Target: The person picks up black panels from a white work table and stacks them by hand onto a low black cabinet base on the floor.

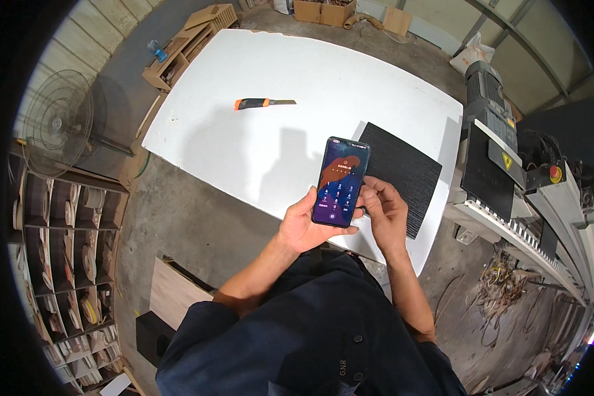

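My left hand is wrapped round a dark smartphone, holding it upright over the near edge of the white table. A number keypad glows on its lit screen. Beside the phone's right edge is my right hand, its fingers curled and pinched together. What those fingertips hold, if anything, is hidden. Under and behind the right hand lies a black wood-grained board. Farther off on the table rests a utility knife with an orange and black handle, its blade pointing right.
On the right stands a machine with a motor and a red stop button. A fan and a shelf rack with rolls of edging are at left. Scrap strips litter the floor at lower right. Cardboard boxes sit behind the table.
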`<action>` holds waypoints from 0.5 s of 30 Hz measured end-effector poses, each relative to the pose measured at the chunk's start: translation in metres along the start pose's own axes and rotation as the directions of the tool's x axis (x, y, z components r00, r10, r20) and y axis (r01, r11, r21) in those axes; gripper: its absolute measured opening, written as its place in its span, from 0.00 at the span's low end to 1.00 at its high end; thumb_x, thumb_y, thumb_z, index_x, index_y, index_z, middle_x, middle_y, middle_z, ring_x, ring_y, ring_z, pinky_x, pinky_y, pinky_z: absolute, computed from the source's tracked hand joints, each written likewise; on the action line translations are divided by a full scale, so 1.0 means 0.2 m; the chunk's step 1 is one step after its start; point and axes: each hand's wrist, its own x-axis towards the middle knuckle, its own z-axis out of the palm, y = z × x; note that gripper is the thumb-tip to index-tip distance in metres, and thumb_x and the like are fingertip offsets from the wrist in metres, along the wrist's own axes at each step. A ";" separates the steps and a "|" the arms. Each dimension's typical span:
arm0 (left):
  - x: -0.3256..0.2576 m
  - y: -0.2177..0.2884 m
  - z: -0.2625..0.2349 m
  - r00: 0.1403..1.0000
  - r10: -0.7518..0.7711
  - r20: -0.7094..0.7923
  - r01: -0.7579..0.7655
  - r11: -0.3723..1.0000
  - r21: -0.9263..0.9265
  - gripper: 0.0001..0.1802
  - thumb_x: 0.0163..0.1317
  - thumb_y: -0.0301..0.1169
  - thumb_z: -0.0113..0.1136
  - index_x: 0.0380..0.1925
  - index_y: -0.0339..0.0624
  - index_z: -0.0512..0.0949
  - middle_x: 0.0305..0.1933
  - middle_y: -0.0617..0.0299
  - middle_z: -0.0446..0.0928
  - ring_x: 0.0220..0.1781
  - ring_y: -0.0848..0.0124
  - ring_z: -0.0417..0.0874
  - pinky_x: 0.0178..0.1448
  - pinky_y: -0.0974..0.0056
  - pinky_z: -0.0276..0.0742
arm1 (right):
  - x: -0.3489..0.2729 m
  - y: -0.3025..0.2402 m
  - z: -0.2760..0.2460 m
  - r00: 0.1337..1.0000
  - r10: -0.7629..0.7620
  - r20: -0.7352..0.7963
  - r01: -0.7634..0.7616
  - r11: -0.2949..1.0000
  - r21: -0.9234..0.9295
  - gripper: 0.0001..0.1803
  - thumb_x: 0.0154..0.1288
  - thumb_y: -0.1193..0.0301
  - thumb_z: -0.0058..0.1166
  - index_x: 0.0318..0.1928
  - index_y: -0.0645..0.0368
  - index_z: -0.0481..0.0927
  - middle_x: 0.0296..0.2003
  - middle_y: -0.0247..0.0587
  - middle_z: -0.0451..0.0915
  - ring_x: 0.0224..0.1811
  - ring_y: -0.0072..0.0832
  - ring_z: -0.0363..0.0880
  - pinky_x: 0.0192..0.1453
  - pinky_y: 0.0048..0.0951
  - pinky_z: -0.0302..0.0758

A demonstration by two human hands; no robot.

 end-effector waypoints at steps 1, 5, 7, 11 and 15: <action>0.00 0.00 -0.01 1.000 0.010 0.006 -0.010 1.000 -0.007 0.35 0.69 0.53 0.38 0.67 0.40 0.54 0.66 0.44 0.62 0.66 0.48 0.65 0.62 0.41 0.65 | -0.01 0.02 0.01 1.000 0.003 -0.008 -0.003 0.999 0.034 0.17 0.68 0.68 0.53 0.51 0.68 0.74 0.38 0.38 0.79 0.41 0.20 0.76 0.49 0.23 0.72; -0.01 0.01 0.00 1.000 0.020 0.012 -0.020 1.000 0.010 0.34 0.69 0.52 0.37 0.67 0.40 0.54 0.65 0.47 0.64 0.65 0.47 0.66 0.62 0.40 0.66 | -0.03 0.04 0.01 0.999 -0.051 -0.007 0.051 0.999 0.005 0.15 0.68 0.70 0.51 0.50 0.68 0.75 0.40 0.41 0.80 0.41 0.22 0.77 0.48 0.24 0.74; -0.01 0.00 -0.01 1.000 0.020 0.000 -0.020 1.000 0.005 0.34 0.69 0.52 0.37 0.67 0.40 0.54 0.65 0.47 0.64 0.65 0.47 0.66 0.61 0.40 0.66 | -0.04 0.04 0.00 1.000 -0.013 0.008 0.013 0.999 0.034 0.16 0.67 0.69 0.53 0.50 0.67 0.75 0.38 0.37 0.79 0.42 0.20 0.76 0.49 0.23 0.73; -0.02 -0.01 0.00 1.000 0.014 -0.004 -0.014 1.000 -0.005 0.34 0.69 0.52 0.38 0.67 0.41 0.55 0.64 0.47 0.65 0.65 0.48 0.66 0.61 0.40 0.66 | -0.05 0.03 0.01 1.000 -0.006 0.005 0.005 0.999 0.049 0.16 0.67 0.69 0.53 0.50 0.67 0.75 0.38 0.37 0.79 0.42 0.20 0.76 0.49 0.23 0.73; -0.03 -0.01 -0.02 1.000 0.007 -0.001 -0.007 1.000 -0.016 0.34 0.68 0.52 0.39 0.66 0.41 0.55 0.64 0.47 0.64 0.65 0.47 0.66 0.62 0.40 0.66 | -0.06 0.05 0.01 1.000 0.002 0.010 -0.002 0.998 0.055 0.16 0.67 0.70 0.53 0.51 0.67 0.75 0.39 0.38 0.79 0.42 0.21 0.76 0.49 0.23 0.73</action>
